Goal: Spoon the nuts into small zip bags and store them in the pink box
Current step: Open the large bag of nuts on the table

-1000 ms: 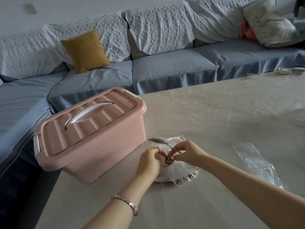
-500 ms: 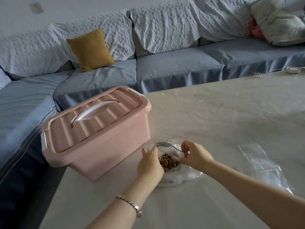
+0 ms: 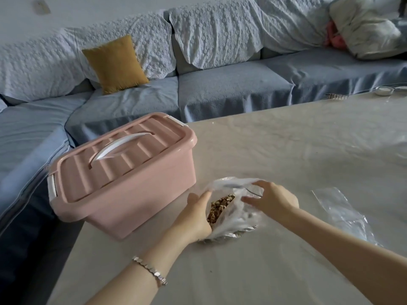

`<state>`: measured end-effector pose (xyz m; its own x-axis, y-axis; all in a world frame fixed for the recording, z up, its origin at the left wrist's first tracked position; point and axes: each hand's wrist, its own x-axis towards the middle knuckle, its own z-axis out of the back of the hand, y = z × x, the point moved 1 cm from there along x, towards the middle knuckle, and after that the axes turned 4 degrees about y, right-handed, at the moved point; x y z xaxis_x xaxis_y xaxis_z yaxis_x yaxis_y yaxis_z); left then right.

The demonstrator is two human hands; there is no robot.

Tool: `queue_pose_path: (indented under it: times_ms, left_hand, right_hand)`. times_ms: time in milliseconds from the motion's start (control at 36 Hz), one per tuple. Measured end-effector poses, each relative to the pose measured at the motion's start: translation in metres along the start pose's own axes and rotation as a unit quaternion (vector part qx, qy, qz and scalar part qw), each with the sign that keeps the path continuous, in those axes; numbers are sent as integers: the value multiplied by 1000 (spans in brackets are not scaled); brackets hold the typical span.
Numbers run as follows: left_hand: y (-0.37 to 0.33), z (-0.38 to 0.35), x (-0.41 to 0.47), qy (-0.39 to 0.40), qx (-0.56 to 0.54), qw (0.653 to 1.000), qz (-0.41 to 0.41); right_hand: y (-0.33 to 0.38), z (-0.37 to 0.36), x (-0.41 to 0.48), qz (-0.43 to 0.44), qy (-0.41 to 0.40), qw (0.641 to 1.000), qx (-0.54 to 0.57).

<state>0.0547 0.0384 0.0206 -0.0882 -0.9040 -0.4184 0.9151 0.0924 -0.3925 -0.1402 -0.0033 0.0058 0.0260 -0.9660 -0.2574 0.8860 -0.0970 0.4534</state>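
Your left grip (image 3: 198, 219) lies against the left side of the clear bag (image 3: 240, 219) of nuts (image 3: 220, 208), thumb and forefinger straight. The other fingers are hidden, so you can't tell whether it grasps the plastic. Your right grip (image 3: 273, 203) is blurred over the bag's right side, fingers spread, and its hold is just as unclear. A spoon (image 3: 233, 186) shows through the plastic. The pink box (image 3: 123, 179), lid on, stands at the tabletop's (image 3: 286, 150) left edge, just left of the bag. An empty zip bag (image 3: 343, 214) lies towards the right edge.
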Motion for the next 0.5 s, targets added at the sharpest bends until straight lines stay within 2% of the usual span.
queue_pose_path:
  times_ms: [139, 250, 361, 444, 500]
  left_hand:
    - [14, -15, -5, 6, 2, 1000, -12]
    - [26, -19, -3, -14, 48, 999, 11]
    - [22, -20, 9, -21, 16, 1000, 11]
    - [15, -25, 19, -46, -37, 997, -41]
    - [11, -30, 22, -52, -43, 995, -75]
  right_hand:
    - [-2, 2, -7, 7, 68, 983, -168]
    - [-10, -6, -13, 25, 130, 968, -215]
    - [-20, -4, -16, 14, 153, 976, -153]
    - [-31, -1, -16, 22, 96, 995, -5]
    - [-37, -4, -22, 31, 35, 993, 107]
